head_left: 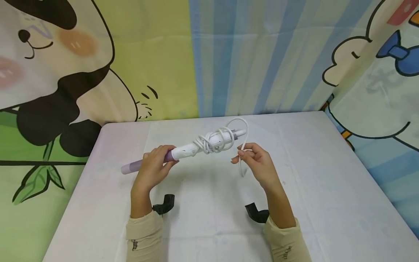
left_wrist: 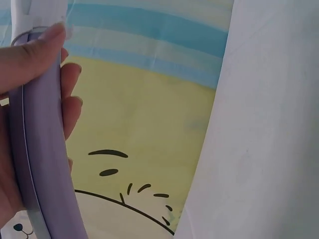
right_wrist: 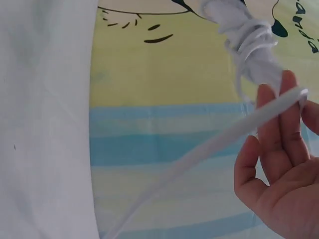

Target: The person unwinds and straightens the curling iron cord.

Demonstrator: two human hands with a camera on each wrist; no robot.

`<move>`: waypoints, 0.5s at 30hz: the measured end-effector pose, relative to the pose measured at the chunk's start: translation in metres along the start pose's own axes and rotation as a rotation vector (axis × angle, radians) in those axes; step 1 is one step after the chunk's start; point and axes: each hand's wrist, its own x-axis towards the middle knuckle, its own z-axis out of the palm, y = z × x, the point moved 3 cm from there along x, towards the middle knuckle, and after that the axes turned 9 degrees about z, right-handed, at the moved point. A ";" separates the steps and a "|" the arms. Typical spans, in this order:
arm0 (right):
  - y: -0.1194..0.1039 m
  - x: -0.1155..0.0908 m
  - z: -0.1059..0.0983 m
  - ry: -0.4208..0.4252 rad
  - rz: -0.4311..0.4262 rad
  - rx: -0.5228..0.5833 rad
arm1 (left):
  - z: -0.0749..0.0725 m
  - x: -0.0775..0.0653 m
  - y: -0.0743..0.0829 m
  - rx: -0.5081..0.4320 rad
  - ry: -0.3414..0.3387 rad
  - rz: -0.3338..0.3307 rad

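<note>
A hair straightener point(head_left: 184, 150), purple at one end and white at the other, is held up over the table, slanting upward to the right. My left hand point(head_left: 153, 167) grips its purple part; in the left wrist view the thumb lies across the purple body point(left_wrist: 50, 149). The white power cord point(head_left: 207, 143) is wound in several loops around the white handle. From there a loose length arcs over to my right hand point(head_left: 258, 165), which pinches it between thumb and fingers. Up close in the right wrist view, the cord point(right_wrist: 199, 149) crosses in front of the fingers. The plug is not visible.
A white-covered table point(head_left: 209, 225) lies below both hands. Behind it hangs a cartoon-printed curtain point(head_left: 163, 54), with more printed cloth point(head_left: 392, 153) along the right. Black curved wrist mounts point(head_left: 165, 204) stick out inward from both sleeves.
</note>
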 end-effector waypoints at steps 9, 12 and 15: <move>0.016 0.011 -0.028 0.230 0.031 -0.431 | -0.004 -0.001 0.001 -0.047 0.052 0.004; 0.023 0.013 -0.034 0.248 0.071 -0.647 | -0.006 -0.002 0.002 -0.010 0.071 -0.012; 0.023 0.011 -0.037 0.249 0.060 -0.723 | -0.006 -0.001 0.001 0.011 0.074 -0.028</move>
